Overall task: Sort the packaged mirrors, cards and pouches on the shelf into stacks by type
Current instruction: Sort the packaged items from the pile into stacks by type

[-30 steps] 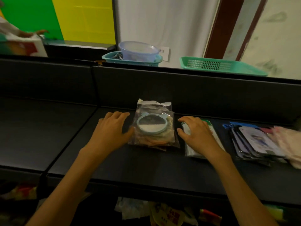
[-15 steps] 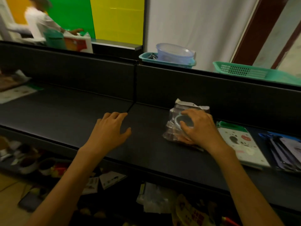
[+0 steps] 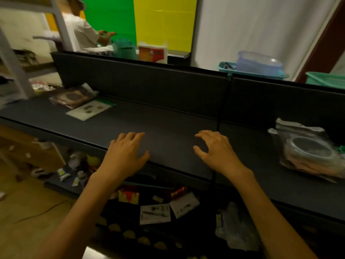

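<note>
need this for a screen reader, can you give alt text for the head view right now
Two empty hands, left hand and right hand, hover open over a dark shelf. A stack of bagged mirrors lies at the right, and a bagged mirror and card lie at far left.

We see a dark shelf [image 3: 168, 128]. At its far left end lie a brown packaged mirror [image 3: 73, 97] and a green-topped card [image 3: 91, 109], touching. Near the right end rests a stack of packaged mirrors [image 3: 309, 152].
</note>
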Available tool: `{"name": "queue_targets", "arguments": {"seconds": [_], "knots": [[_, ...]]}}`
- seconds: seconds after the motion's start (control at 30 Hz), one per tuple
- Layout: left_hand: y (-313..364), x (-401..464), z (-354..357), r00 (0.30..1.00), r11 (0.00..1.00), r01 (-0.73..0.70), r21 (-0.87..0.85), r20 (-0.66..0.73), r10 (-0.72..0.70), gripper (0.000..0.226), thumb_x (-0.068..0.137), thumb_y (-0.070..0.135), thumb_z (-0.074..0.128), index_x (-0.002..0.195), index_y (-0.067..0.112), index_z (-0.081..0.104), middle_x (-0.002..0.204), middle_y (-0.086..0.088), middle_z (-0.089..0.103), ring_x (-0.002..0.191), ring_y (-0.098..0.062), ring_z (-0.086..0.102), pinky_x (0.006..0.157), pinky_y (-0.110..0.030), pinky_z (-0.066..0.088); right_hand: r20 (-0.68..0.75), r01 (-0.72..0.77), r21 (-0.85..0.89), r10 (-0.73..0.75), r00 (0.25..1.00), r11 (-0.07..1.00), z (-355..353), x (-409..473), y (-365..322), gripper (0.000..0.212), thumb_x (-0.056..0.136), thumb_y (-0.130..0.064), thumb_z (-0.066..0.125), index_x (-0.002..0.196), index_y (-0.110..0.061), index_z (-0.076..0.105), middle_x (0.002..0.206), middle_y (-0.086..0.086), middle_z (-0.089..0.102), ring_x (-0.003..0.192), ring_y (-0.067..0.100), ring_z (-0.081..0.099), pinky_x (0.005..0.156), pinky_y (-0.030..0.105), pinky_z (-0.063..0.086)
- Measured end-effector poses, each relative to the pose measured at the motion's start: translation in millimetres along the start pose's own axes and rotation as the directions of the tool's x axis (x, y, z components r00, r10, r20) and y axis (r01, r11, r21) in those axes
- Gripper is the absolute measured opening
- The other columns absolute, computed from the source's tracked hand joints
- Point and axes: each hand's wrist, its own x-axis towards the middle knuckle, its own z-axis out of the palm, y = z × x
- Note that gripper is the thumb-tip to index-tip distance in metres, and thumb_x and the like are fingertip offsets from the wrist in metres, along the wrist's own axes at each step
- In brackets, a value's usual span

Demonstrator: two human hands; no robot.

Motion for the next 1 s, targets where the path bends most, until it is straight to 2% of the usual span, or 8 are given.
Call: {"name": "queue_targets", "arguments": {"seconds": [0.33, 0.57, 0.77, 1.0], "knots": [[-151.5, 9.6, -10.2, 0.993, 0.993, 0.114, 0.008, -0.017, -0.114, 0.064, 0.093, 0.050, 0.045, 0.148, 0.023, 0.025, 0.147, 0.000, 0.036, 0.133, -0.026, 0.032, 0.103, -0.043, 0.036, 0.079, 0.135, 0.030, -0.137, 0.987, 0.990, 66.8, 105.5, -123.8, 0.046, 0.092, -0.043, 0.049, 0.135, -0.025, 0.044, 0.141, -0.005, 0.043, 0.130, 0.013, 0.036, 0.110, 0.031, 0.021], [-250.4, 59.8, -9.0, 0.991, 0.991, 0.131, 0.018, -0.037, -0.130, 0.063, 0.092, 0.048, 0.047, 0.147, 0.022, 0.028, 0.146, -0.002, 0.038, 0.131, -0.025, 0.034, 0.100, -0.042, 0.039, 0.110, 0.178, 0.058, -0.184, 0.977, 0.982, 120.6, 192.4, -191.5, 0.049, 0.092, -0.043, 0.049, 0.137, -0.023, 0.043, 0.142, -0.004, 0.043, 0.130, 0.015, 0.036, 0.109, 0.032, 0.023], [-324.6, 129.7, -19.5, 0.996, 0.995, 0.093, 0.040, -0.007, -0.093, 0.065, 0.090, 0.048, 0.050, 0.146, 0.026, 0.027, 0.146, -0.001, 0.038, 0.130, -0.025, 0.035, 0.099, -0.041, 0.037, 0.118, 0.160, 0.053, -0.165, 0.979, 0.986, 143.8, 265.4, -233.8, 0.050, 0.091, -0.043, 0.051, 0.137, -0.024, 0.043, 0.142, -0.003, 0.042, 0.129, 0.016, 0.036, 0.108, 0.033, 0.025], [-388.7, 191.1, -22.7, 0.999, 0.999, 0.045, 0.015, -0.015, -0.045, 0.063, 0.087, 0.047, 0.057, 0.141, 0.023, 0.036, 0.148, -0.005, 0.036, 0.133, -0.029, 0.035, 0.100, -0.044, 0.037, 0.116, 0.044, 0.023, -0.047, 0.992, 0.999, 155.5, 319.6, -255.5, 0.053, 0.092, -0.044, 0.050, 0.139, -0.022, 0.041, 0.143, -0.003, 0.041, 0.129, 0.016, 0.036, 0.108, 0.032, 0.025]]}}
